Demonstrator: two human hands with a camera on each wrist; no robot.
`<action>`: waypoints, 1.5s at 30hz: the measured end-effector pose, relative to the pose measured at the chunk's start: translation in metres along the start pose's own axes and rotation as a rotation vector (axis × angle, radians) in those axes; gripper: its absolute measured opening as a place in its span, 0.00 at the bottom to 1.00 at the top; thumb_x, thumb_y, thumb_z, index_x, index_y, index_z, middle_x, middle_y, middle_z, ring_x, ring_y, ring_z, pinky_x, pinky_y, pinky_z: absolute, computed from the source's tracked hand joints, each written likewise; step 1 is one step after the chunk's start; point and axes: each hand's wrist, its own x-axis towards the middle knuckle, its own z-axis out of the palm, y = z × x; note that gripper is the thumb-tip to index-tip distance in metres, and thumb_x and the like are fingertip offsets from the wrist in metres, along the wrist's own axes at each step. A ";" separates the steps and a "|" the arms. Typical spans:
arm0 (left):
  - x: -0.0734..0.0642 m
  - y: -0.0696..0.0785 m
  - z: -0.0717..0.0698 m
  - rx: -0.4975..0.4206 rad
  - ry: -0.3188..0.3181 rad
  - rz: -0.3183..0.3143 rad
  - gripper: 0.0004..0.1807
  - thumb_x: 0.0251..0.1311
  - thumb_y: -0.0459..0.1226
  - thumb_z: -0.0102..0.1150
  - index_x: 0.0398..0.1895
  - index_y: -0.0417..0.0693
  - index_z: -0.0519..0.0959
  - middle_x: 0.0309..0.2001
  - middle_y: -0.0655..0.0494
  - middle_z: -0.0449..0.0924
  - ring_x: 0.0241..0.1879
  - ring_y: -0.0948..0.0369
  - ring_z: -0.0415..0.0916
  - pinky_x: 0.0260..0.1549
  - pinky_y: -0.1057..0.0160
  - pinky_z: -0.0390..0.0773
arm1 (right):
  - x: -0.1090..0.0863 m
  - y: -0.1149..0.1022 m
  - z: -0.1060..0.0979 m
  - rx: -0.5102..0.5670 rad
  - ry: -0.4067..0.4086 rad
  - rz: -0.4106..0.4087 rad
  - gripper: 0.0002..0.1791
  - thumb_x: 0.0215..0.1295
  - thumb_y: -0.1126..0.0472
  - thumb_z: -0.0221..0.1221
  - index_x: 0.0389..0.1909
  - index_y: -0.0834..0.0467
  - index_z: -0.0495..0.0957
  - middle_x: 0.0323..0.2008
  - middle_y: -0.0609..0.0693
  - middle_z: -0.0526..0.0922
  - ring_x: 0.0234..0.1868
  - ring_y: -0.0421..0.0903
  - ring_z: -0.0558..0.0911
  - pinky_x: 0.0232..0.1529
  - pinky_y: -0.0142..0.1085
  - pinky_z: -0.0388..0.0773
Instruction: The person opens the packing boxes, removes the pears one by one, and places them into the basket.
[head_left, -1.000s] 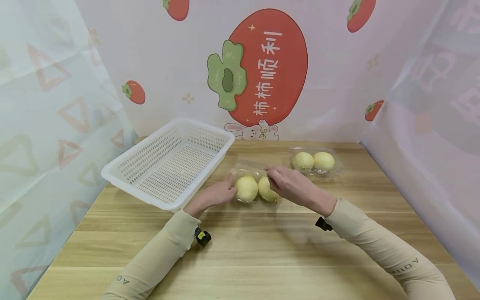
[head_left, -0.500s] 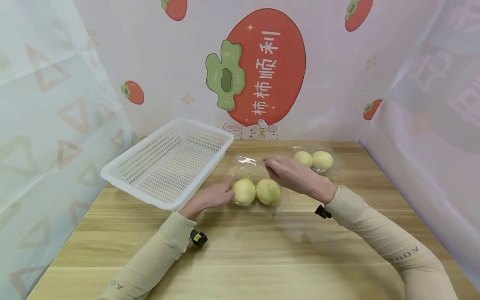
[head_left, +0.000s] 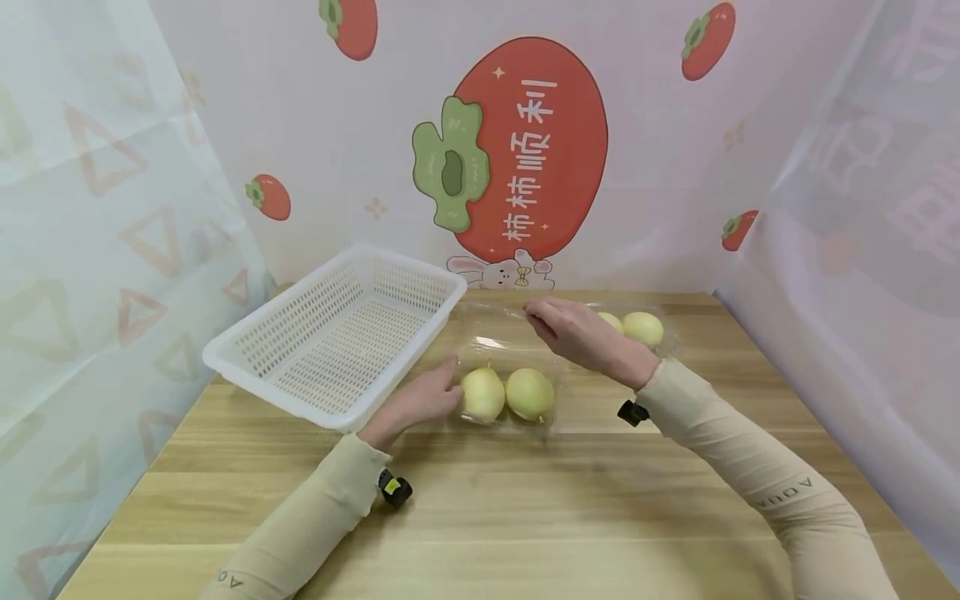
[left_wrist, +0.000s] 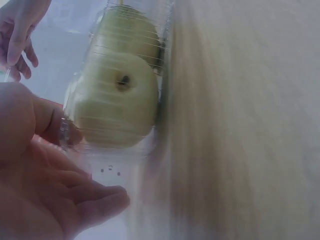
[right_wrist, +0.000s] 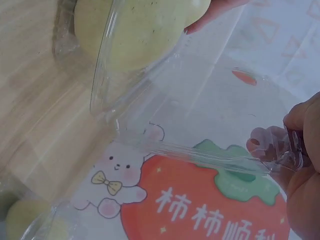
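Note:
Two pale yellow-green pears (head_left: 530,394) sit in the base of a clear plastic clamshell container (left_wrist: 65,132) on the wooden table. Its transparent lid (right_wrist: 200,112) stands raised on the far side, hinged open. With thumb and curled fingers, my right hand (head_left: 573,333) pinches the lid's edge, as the right wrist view shows closely. My left hand (head_left: 420,398) holds the container's left end between thumb and index finger. In the left wrist view its other fingers (left_wrist: 102,202) stretch out loosely beneath that end.
At the left of the table stands a white perforated plastic basket (head_left: 330,419) with nothing in it. A second clear container with two pears (head_left: 642,330) lies at the back right, partly behind my right hand. A printed backdrop (head_left: 652,208) rises behind the table.
The lid has swung up and away from the pears, my right hand rising with it. The pears now show uncovered in the head view. My left hand has stayed at the container's left end.

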 end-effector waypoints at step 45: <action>0.009 -0.001 0.005 -0.160 0.056 0.016 0.37 0.62 0.33 0.47 0.75 0.32 0.51 0.39 0.47 0.84 0.23 0.56 0.82 0.24 0.61 0.82 | 0.005 0.079 0.045 0.024 -0.070 0.330 0.17 0.68 0.67 0.54 0.55 0.67 0.77 0.51 0.65 0.82 0.47 0.59 0.84 0.46 0.50 0.81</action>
